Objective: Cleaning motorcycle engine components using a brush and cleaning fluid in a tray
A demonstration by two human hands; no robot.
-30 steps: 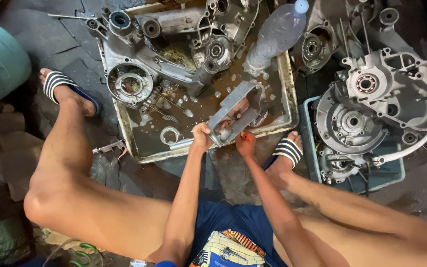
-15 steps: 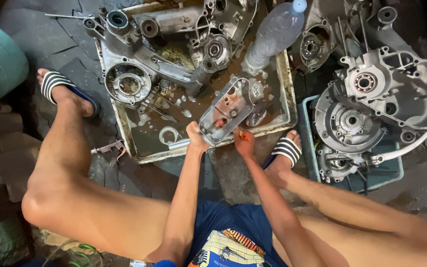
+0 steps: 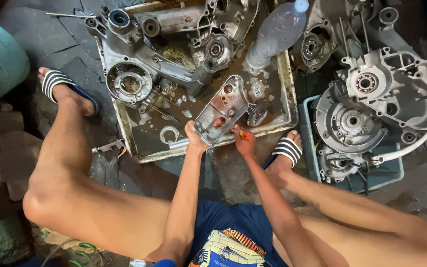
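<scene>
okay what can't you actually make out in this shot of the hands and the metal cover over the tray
Head view only:
- Small orange tool in the right hand: mostly hidden by the fingers, its kind unclear.
- Underside of the grey oblong metal cover held by the left hand: faces away.
- Clear plastic bottle: cap cut by the top edge.
- Floor of the shallow metal tray: covered by murky liquid and engine casings.

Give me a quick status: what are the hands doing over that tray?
Left hand gripping metal engine cover, tilted over tray. Right hand at cover's lower edge, holding small orange tool. Plastic bottle and engine casings crowd tray behind.
</scene>
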